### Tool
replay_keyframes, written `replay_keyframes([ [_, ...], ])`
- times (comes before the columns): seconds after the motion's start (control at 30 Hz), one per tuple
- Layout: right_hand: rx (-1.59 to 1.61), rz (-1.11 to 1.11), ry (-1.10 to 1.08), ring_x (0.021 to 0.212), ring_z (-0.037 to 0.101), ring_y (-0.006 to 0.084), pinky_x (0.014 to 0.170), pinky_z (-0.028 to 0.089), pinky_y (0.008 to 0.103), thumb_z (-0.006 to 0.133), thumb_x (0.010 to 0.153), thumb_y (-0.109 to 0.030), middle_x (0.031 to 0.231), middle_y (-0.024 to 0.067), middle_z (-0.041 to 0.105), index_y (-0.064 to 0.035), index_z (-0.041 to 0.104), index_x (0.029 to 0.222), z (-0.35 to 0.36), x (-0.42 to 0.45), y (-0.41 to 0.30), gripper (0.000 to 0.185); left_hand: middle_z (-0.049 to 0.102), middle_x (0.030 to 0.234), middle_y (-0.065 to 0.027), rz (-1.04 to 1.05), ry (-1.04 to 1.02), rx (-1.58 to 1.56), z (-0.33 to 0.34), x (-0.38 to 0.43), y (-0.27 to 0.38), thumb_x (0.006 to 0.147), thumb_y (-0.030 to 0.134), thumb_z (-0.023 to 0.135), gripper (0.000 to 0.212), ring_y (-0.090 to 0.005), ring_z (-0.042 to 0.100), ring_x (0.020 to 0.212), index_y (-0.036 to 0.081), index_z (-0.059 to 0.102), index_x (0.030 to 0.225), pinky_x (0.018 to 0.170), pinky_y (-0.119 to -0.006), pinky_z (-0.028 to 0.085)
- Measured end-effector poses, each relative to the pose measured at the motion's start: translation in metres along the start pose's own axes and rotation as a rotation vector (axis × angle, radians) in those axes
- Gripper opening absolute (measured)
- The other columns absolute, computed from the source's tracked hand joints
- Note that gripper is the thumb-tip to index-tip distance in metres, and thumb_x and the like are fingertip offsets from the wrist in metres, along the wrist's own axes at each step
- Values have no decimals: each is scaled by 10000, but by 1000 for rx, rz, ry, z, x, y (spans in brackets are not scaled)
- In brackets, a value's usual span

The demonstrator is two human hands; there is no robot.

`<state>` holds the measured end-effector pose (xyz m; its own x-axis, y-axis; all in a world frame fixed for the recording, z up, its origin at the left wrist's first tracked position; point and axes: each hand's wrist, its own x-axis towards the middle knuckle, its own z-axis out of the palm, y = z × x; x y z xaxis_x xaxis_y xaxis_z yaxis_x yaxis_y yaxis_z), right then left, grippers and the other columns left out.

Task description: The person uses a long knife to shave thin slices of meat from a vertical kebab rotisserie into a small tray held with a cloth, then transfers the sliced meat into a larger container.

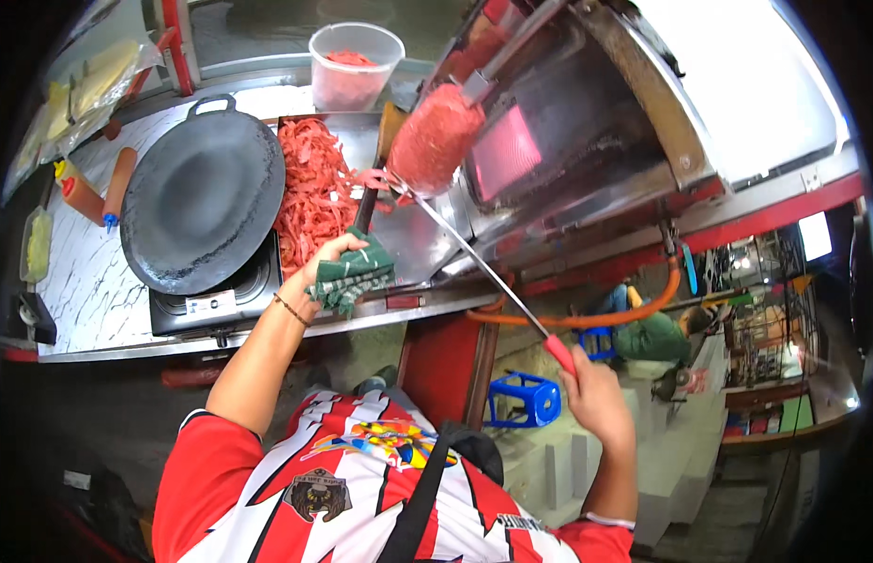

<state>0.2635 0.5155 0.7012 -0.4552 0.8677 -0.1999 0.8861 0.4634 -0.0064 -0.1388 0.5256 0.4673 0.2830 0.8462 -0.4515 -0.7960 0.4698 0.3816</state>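
My right hand point(600, 401) grips the red handle of a long thin knife point(489, 266). The blade reaches up and left to the lower end of a reddish meat cone point(436, 137) on a vertical spit, where strips of meat hang at the tip. In my left hand point(331, 255) are a green checked cloth point(355, 271) and the dark handle of a flat tool point(390, 130), whose brownish broad end is beside the meat. Sliced meat point(311, 190) is heaped in a metal tray point(415, 243) left of the spit.
A black pan point(204, 197) sits on a gas stove point(215, 307). Sauce bottles point(84, 197) stand at left, and a plastic bucket point(355, 70) holds more meat behind. The grill's heating panel point(507, 151) glows. Below run an orange hose point(584, 321) and a blue stool point(524, 401); a person point(651, 338) is beyond.
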Motion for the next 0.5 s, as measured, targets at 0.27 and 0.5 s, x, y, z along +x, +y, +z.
replay_keyframes([
  [0.27,-7,23,-3,794,605,486,675,436,564,621,945,-153,788,273,615,-17,510,1070,-8,7,-12,216,691,733,-148,-27,-7,26,-1,-7,0,889,399,594,360,-262,624,492,45,658,902,441,-385,541],
  [0.5,17,10,-19,774,610,481,660,437,563,627,941,-159,771,260,616,-26,498,1045,-10,12,-9,212,702,755,-94,-1,-65,40,-1,-15,-2,906,368,606,310,-211,648,531,63,660,885,459,-330,539],
])
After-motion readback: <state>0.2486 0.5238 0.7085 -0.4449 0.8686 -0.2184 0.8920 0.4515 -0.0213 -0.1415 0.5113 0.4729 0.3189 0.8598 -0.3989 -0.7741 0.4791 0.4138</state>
